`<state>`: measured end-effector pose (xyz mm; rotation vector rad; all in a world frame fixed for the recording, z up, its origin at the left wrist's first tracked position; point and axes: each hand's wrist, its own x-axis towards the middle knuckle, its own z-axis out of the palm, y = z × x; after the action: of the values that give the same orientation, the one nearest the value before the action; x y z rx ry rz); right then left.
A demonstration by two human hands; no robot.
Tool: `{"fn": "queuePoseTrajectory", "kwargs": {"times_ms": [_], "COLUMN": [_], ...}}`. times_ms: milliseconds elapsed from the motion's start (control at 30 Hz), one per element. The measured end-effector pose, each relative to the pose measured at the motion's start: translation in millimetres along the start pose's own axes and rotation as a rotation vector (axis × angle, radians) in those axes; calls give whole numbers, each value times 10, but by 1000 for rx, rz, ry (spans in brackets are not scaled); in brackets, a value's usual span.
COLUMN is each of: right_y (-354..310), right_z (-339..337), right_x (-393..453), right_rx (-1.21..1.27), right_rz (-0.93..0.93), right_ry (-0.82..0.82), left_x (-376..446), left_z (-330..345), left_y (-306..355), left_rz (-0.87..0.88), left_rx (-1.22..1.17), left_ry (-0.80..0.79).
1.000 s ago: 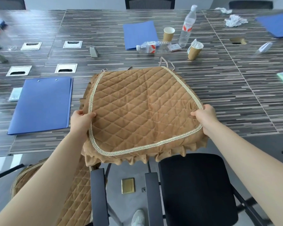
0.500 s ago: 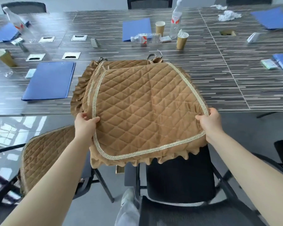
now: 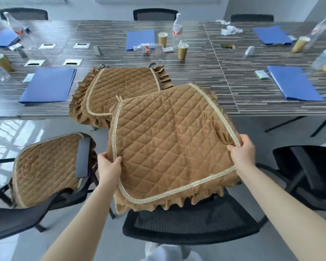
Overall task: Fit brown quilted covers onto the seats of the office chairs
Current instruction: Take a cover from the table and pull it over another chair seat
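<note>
We are holding a brown quilted cover [image 3: 169, 146] in the air with both hands, above the black mesh chair [image 3: 192, 223] directly in front of us. Our left hand [image 3: 109, 168] is pinching the cover's edge at about 9 o'clock, thumb on top against the gold trim and the other fingers tucked beneath the fabric. Our right hand [image 3: 243, 151] is gripping the opposite edge at about 3 o'clock, fingers curled closed over the trim. The cover is tilting, its far corner lifted toward 1 o'clock and its ruffled near edge hanging down at 6 o'clock, hiding the chair's seat.

A second cover [image 3: 119, 87] is lying on the striped table [image 3: 224, 76] at 11 o'clock, its ruffle drooping over the table's near edge. At 8 o'clock, a neighbouring chair [image 3: 45, 176] is already wearing a cover on its seat. At 4 o'clock another black chair [image 3: 309, 166] is standing bare. Blue folders [image 3: 49, 83], paper cups [image 3: 183, 50] and water bottles [image 3: 177, 31] are sitting scattered across the table.
</note>
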<state>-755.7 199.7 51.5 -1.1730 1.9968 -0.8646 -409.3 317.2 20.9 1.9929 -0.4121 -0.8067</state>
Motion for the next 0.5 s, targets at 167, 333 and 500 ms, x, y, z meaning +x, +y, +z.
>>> {"fn": "queuePoseTrajectory", "kwargs": {"times_ms": [167,333,500], "right_y": [-61,-239,-386], "right_z": [-3,-38,-233], "right_x": [-144,-220,-285], "right_rx": [-30,-1,59], "right_rz": [-37,-168,-354], "right_ry": [43,26,-120], "left_x": [48,95,32], "left_z": [-92,-110,89], "left_y": [-106,-136,-147], "left_rz": [-49,-122,-67], "left_rx": [60,265,597], "left_ry": [-21,-90,-433]}}
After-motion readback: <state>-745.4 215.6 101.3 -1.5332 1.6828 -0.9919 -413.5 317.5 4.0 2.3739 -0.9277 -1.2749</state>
